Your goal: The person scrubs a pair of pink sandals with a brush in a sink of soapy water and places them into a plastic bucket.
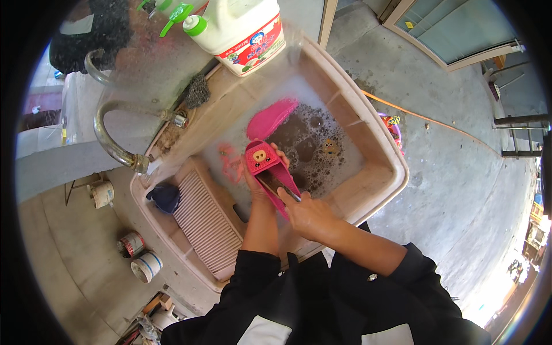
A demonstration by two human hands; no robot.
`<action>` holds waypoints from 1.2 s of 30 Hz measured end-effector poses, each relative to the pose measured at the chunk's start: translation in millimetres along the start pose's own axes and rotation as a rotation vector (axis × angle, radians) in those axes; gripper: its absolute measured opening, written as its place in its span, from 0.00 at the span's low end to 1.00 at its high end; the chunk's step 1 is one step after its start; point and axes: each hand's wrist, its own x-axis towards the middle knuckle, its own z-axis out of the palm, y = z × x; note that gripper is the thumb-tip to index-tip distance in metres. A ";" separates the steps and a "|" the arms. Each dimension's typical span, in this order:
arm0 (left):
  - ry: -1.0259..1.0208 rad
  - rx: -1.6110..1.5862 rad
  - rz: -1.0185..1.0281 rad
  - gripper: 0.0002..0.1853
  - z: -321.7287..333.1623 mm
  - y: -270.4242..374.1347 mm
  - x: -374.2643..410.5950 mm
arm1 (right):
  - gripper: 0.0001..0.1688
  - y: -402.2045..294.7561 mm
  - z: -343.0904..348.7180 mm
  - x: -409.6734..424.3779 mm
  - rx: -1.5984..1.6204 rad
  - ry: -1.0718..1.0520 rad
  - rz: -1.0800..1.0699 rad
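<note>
My left hand grips a pink slide slipper with a pig face on its strap, holding it over the soapy water. My right hand holds a narrow tool, possibly a brush, against the slipper's footbed; its working side is hidden. A second pink slipper floats sole up just beyond. Pink strap-like items lie blurred under the cloudy water to the left. Among the suds at right is a small yellowish piece with eyes. All this is in a plastic wash sink.
A ribbed washboard forms the sink's left side, with a dark cloth beside it. A curved metal faucet rises at left. A steel-wool scourer and a large detergent jug stand on the back ledge.
</note>
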 end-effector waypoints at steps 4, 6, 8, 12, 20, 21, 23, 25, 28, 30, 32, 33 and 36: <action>-0.156 0.305 -0.071 0.31 -8.8 -17.0 5.8 | 0.31 2.9 -2.0 30.1 -0.006 0.150 0.089; -0.013 0.271 -0.016 0.32 -12.0 -18.0 9.4 | 0.31 11.1 -2.0 40.7 0.028 0.171 0.128; 0.086 0.284 0.042 0.33 -16.5 -10.2 9.5 | 0.30 11.6 3.5 29.5 0.098 0.123 0.021; -0.076 0.268 -0.034 0.32 -21.2 -11.7 7.4 | 0.29 22.0 14.0 26.7 0.084 0.141 0.006; 0.071 0.656 0.205 0.24 -0.8 -7.4 14.7 | 0.31 26.1 -1.0 44.4 -0.009 0.213 0.143; 0.099 0.613 0.214 0.24 -3.6 -3.9 15.2 | 0.31 18.8 -5.4 38.9 0.014 0.209 0.156; 0.153 0.527 0.233 0.23 -9.4 3.0 14.9 | 0.31 12.3 -0.5 31.1 0.061 0.184 0.138; 0.151 0.569 0.296 0.25 2.2 -0.6 7.5 | 0.30 21.5 7.4 19.6 0.104 0.149 0.108; 0.174 0.531 0.295 0.25 6.7 -5.8 4.6 | 0.29 28.4 1.0 22.3 0.050 0.203 0.116; 0.132 0.500 0.247 0.24 8.8 -7.0 3.9 | 0.29 23.5 -3.5 29.5 -0.036 0.274 0.076; 0.026 0.493 0.185 0.24 13.4 -6.8 4.5 | 0.28 27.0 -9.3 37.5 -0.109 0.309 0.021; 0.057 0.470 0.178 0.23 12.5 -4.2 4.9 | 0.28 31.4 -13.1 41.6 -0.139 0.309 -0.021; 0.119 0.441 0.154 0.23 4.2 13.4 7.2 | 0.29 31.7 -13.8 33.8 -0.092 0.257 -0.017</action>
